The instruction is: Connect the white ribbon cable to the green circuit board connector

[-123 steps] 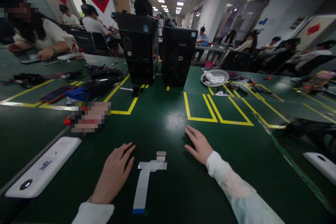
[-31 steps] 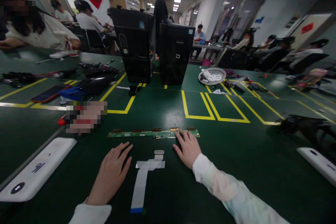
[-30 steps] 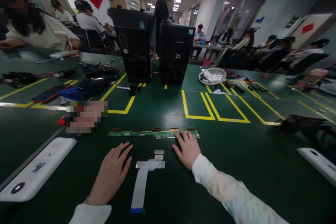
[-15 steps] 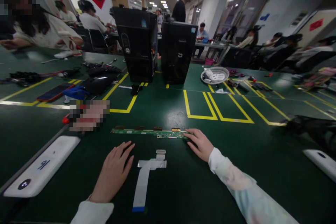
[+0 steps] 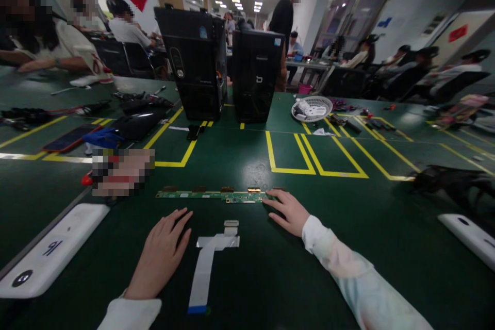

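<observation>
A long, narrow green circuit board (image 5: 209, 195) with copper-coloured tabs along its far edge lies across the table in front of me. My right hand (image 5: 288, 211) rests at the board's right end, its fingertips on or against it and the fingers spread. To the left, my left hand (image 5: 162, 245) lies on the table with fingers stretched out, holding nothing. Between the hands is a white flat ribbon cable (image 5: 203, 273), bent into an angle, with a connector at its far end and a blue strip at its near end. Neither hand touches the cable.
Two black computer towers (image 5: 193, 67) stand at the back of the green table. A white basket (image 5: 312, 108) holds small items. White devices lie at far left (image 5: 54, 250) and far right (image 5: 469, 240). Yellow tape marks the tabletop. Several people sit beyond; one stands behind the towers.
The view has shifted slightly, so the table things appear a little further left. My hands keep their places by the board and cable. The standing person has moved right.
</observation>
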`<state>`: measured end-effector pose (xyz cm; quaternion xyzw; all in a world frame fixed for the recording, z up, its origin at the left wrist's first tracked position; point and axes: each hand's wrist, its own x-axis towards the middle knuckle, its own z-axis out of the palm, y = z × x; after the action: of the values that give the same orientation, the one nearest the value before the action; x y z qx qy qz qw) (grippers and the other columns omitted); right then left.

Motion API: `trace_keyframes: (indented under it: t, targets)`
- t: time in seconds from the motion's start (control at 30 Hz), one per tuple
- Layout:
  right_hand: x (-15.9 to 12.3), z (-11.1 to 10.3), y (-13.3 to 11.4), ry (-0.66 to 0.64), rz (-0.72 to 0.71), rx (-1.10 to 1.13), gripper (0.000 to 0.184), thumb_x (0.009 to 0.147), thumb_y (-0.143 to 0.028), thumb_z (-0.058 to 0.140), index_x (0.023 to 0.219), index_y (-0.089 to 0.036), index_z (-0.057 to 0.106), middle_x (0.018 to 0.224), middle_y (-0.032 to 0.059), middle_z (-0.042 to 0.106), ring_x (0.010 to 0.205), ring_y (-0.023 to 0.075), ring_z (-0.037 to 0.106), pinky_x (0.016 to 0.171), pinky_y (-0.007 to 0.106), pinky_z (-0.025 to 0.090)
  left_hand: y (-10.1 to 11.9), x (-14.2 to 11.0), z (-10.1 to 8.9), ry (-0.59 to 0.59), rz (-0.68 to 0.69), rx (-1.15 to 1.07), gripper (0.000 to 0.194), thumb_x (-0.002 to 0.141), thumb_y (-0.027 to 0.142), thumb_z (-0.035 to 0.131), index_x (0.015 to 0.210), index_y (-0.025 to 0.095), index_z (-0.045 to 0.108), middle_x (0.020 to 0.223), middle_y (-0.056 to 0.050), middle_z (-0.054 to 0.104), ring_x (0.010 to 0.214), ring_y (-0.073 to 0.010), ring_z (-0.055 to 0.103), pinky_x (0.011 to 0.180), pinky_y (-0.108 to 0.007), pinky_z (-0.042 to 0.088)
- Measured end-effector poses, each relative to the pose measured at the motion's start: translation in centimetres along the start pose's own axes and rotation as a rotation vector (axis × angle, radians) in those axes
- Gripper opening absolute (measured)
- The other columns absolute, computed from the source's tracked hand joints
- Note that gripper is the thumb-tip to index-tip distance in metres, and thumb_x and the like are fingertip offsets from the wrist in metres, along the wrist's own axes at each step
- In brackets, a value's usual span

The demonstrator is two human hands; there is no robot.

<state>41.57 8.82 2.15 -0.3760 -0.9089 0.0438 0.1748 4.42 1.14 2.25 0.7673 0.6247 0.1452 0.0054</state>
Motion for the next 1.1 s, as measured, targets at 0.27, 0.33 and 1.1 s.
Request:
trace_keyframes:
  t: [0.27, 0.33, 1.1]
  targets:
    - [0.1, 0.1, -0.9, -0.008, -0.003, -0.040, 0.046, 0.093, -0.036, 0.046, 0.136, -0.020, 0.050, 0.142, 0.0153, 0.044, 0.133, 0.0272, 0.037, 0.106, 0.050, 0.037, 0.1, -0.2, -0.1, -0.027, 0.021, -0.077, 0.046, 0.093, 0.040, 0.040, 0.134, 0.023, 0.051, 0.141, -0.009, 0.051, 0.130, -0.0289, 0.046, 0.106, -0.054, 0.039]
    - [0.1, 0.3, -0.9, -0.010, -0.010, -0.041, 0.046, 0.094, -0.036, 0.045, 0.136, -0.020, 0.050, 0.142, 0.0152, 0.043, 0.133, 0.0273, 0.036, 0.106, 0.050, 0.036, 0.8, -0.2, -0.4, -0.043, 0.075, -0.119, 0.045, 0.093, 0.041, 0.041, 0.134, 0.025, 0.050, 0.142, -0.007, 0.050, 0.131, -0.0278, 0.045, 0.105, -0.052, 0.040]
    - [0.7, 1.1, -1.9, 0.015, 0.077, -0.056, 0.040, 0.089, -0.034, 0.054, 0.126, -0.018, 0.056, 0.135, 0.0157, 0.049, 0.129, 0.0276, 0.040, 0.105, 0.051, 0.036, 9.6, 3.2, 0.1, -0.236, 0.419, -0.197, 0.046, 0.094, 0.039, 0.043, 0.136, 0.021, 0.046, 0.141, -0.009, 0.050, 0.128, -0.0235, 0.048, 0.105, -0.042, 0.043]
